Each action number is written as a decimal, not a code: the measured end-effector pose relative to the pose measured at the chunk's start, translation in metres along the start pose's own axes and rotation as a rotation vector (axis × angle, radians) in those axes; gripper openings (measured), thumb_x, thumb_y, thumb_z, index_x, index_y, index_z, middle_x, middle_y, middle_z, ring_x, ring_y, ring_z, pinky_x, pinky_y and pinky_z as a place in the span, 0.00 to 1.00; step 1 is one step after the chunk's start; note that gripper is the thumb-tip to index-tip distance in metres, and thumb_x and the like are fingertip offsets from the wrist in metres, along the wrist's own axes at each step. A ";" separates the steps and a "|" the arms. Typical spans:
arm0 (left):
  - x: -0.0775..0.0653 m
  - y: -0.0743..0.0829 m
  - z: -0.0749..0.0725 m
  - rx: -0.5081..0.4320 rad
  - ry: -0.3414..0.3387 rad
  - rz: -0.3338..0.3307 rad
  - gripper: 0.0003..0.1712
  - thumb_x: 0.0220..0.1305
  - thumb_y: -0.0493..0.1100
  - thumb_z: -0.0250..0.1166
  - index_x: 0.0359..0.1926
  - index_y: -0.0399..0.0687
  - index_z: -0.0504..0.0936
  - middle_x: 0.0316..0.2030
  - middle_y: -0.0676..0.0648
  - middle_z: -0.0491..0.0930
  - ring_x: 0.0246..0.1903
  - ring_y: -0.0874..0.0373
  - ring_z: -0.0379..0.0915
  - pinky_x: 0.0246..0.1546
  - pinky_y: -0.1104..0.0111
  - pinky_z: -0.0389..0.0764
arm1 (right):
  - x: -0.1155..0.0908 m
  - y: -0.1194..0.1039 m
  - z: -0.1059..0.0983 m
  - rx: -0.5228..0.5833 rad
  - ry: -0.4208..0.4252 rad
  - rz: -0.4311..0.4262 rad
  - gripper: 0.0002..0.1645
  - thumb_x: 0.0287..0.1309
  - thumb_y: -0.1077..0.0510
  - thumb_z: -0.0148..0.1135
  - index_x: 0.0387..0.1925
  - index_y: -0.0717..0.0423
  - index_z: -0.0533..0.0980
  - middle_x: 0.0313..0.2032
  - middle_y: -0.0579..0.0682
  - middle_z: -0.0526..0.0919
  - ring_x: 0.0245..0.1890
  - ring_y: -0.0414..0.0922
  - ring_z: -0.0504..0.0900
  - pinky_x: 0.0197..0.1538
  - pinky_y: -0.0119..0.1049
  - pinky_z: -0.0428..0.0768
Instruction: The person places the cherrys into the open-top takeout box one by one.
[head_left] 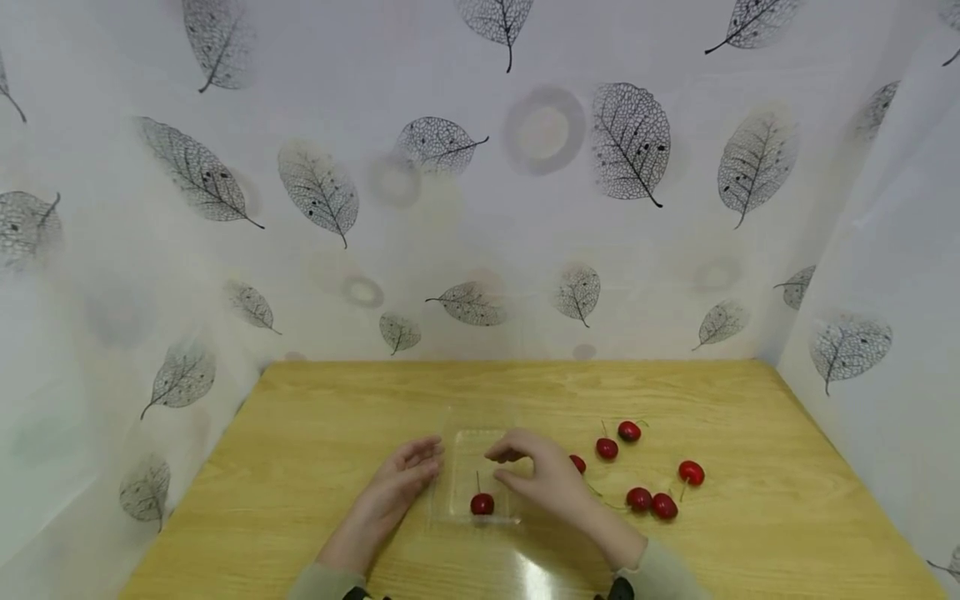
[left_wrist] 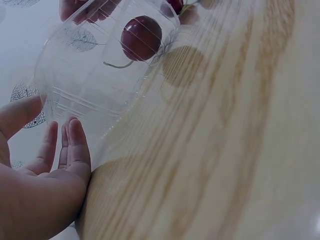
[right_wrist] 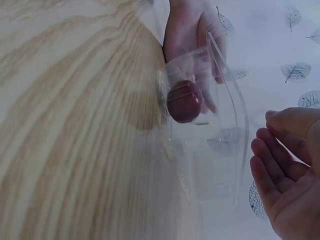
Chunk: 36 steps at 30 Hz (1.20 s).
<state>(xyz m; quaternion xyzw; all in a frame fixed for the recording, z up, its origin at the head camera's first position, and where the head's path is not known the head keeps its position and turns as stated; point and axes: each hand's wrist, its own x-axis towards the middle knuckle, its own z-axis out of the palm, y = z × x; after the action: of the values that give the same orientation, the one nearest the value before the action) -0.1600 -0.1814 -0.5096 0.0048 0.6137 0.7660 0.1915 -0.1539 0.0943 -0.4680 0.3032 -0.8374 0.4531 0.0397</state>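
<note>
A clear plastic box (head_left: pixel 465 446) stands on the wooden table in front of me. One dark red cherry (head_left: pixel 482 503) lies inside at its near end, with the stem pointing up and away. My left hand (head_left: pixel 393 492) is at the box's left side; in the left wrist view its fingertips (left_wrist: pixel 75 131) are right at the clear wall. On the other side, my right hand (head_left: pixel 551 479) hovers by the right edge, thumb and fingers bent and apart, nothing between them. From the right wrist view, the right fingers (right_wrist: pixel 267 175) are beside the box wall.
Several loose cherries lie to the right of the box, among them one at the back (head_left: pixel 629 431), one farthest right (head_left: pixel 692 472) and a nearer one (head_left: pixel 664 506). Another cherry (head_left: pixel 577 463) is partly hidden by my right hand. Leaf-patterned sheeting (head_left: pixel 472 304) walls the table's back and sides.
</note>
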 end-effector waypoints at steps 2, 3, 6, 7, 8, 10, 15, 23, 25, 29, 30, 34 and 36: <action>0.001 0.000 0.000 -0.006 0.004 0.004 0.39 0.74 0.32 0.62 0.78 0.23 0.54 0.68 0.38 0.71 0.58 0.66 0.76 0.60 0.76 0.80 | -0.001 0.001 -0.005 -0.003 0.021 0.009 0.14 0.62 0.68 0.73 0.49 0.56 0.85 0.45 0.49 0.90 0.46 0.45 0.88 0.53 0.38 0.88; 0.001 0.001 0.000 -0.009 0.004 0.004 0.39 0.74 0.32 0.62 0.78 0.23 0.54 0.67 0.40 0.72 0.57 0.66 0.77 0.60 0.76 0.80 | -0.003 0.002 -0.007 -0.007 0.030 0.017 0.14 0.62 0.67 0.73 0.49 0.56 0.85 0.45 0.49 0.90 0.46 0.46 0.88 0.53 0.38 0.88; 0.002 0.001 -0.001 -0.020 0.008 0.004 0.38 0.74 0.31 0.62 0.77 0.23 0.55 0.65 0.43 0.74 0.57 0.66 0.77 0.60 0.76 0.80 | -0.006 0.003 -0.017 -0.013 0.049 0.047 0.13 0.63 0.66 0.72 0.49 0.56 0.86 0.46 0.49 0.90 0.46 0.47 0.88 0.54 0.39 0.89; 0.002 0.001 -0.001 -0.020 0.008 0.005 0.38 0.74 0.31 0.61 0.77 0.23 0.55 0.64 0.43 0.74 0.56 0.66 0.77 0.60 0.76 0.80 | -0.007 0.004 -0.020 -0.007 0.051 0.063 0.13 0.64 0.66 0.72 0.49 0.55 0.85 0.47 0.50 0.90 0.47 0.49 0.89 0.53 0.40 0.89; 0.002 0.002 -0.001 -0.021 0.007 0.003 0.38 0.74 0.30 0.61 0.77 0.23 0.55 0.64 0.44 0.74 0.56 0.66 0.77 0.60 0.76 0.80 | -0.009 0.005 -0.024 0.002 0.054 0.078 0.12 0.65 0.65 0.72 0.49 0.55 0.86 0.47 0.51 0.90 0.47 0.50 0.88 0.50 0.40 0.89; 0.002 0.002 -0.002 -0.021 0.003 0.004 0.38 0.74 0.30 0.61 0.77 0.23 0.54 0.64 0.44 0.75 0.56 0.66 0.77 0.59 0.76 0.80 | -0.012 0.007 -0.031 0.019 0.062 0.110 0.12 0.66 0.65 0.71 0.50 0.55 0.85 0.47 0.52 0.90 0.48 0.52 0.88 0.46 0.38 0.89; 0.003 0.003 -0.002 -0.027 0.003 0.003 0.39 0.73 0.30 0.61 0.78 0.23 0.54 0.63 0.45 0.75 0.55 0.66 0.78 0.59 0.76 0.80 | -0.019 0.015 -0.047 0.036 0.110 0.166 0.12 0.66 0.65 0.71 0.50 0.54 0.85 0.47 0.52 0.89 0.48 0.51 0.88 0.47 0.40 0.89; 0.003 0.002 -0.002 -0.021 -0.004 0.004 0.38 0.75 0.30 0.59 0.78 0.23 0.54 0.64 0.44 0.74 0.55 0.67 0.78 0.59 0.77 0.79 | -0.034 0.026 -0.070 -0.018 0.207 0.170 0.12 0.66 0.63 0.73 0.50 0.54 0.86 0.46 0.51 0.90 0.45 0.45 0.88 0.45 0.35 0.86; 0.003 0.001 -0.001 -0.019 -0.006 0.002 0.38 0.75 0.30 0.59 0.78 0.23 0.53 0.64 0.43 0.74 0.55 0.67 0.77 0.59 0.77 0.79 | -0.037 0.030 -0.074 -0.033 0.226 0.167 0.12 0.66 0.64 0.73 0.50 0.55 0.86 0.45 0.51 0.90 0.44 0.42 0.88 0.49 0.39 0.89; 0.003 0.001 -0.001 -0.010 -0.005 -0.003 0.38 0.75 0.30 0.59 0.78 0.23 0.53 0.67 0.39 0.72 0.56 0.66 0.77 0.59 0.77 0.79 | -0.044 0.034 -0.085 -0.052 0.245 0.210 0.13 0.65 0.65 0.72 0.51 0.57 0.86 0.45 0.52 0.90 0.43 0.34 0.86 0.50 0.41 0.89; 0.003 0.001 0.000 -0.007 -0.005 -0.006 0.38 0.75 0.30 0.59 0.78 0.23 0.53 0.68 0.38 0.71 0.57 0.66 0.77 0.60 0.77 0.79 | -0.046 0.035 -0.087 -0.060 0.247 0.222 0.13 0.65 0.65 0.72 0.51 0.57 0.86 0.45 0.53 0.90 0.43 0.32 0.85 0.51 0.42 0.89; 0.002 0.001 0.001 0.000 0.004 -0.011 0.38 0.75 0.30 0.59 0.78 0.23 0.53 0.69 0.37 0.70 0.57 0.66 0.77 0.59 0.77 0.79 | -0.054 0.040 -0.097 -0.088 0.266 0.251 0.13 0.65 0.66 0.72 0.51 0.59 0.85 0.45 0.58 0.89 0.42 0.28 0.83 0.49 0.39 0.88; 0.003 0.001 0.001 -0.002 0.004 -0.010 0.38 0.75 0.30 0.60 0.78 0.23 0.54 0.68 0.38 0.71 0.57 0.66 0.77 0.59 0.77 0.80 | -0.057 0.043 -0.101 -0.109 0.280 0.262 0.13 0.65 0.67 0.71 0.51 0.60 0.85 0.45 0.58 0.89 0.41 0.26 0.82 0.49 0.37 0.88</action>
<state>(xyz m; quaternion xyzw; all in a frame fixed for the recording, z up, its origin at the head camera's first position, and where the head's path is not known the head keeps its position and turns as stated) -0.1623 -0.1796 -0.5088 0.0002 0.6133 0.7657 0.1939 -0.1518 0.2183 -0.4598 0.1232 -0.8792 0.4462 0.1130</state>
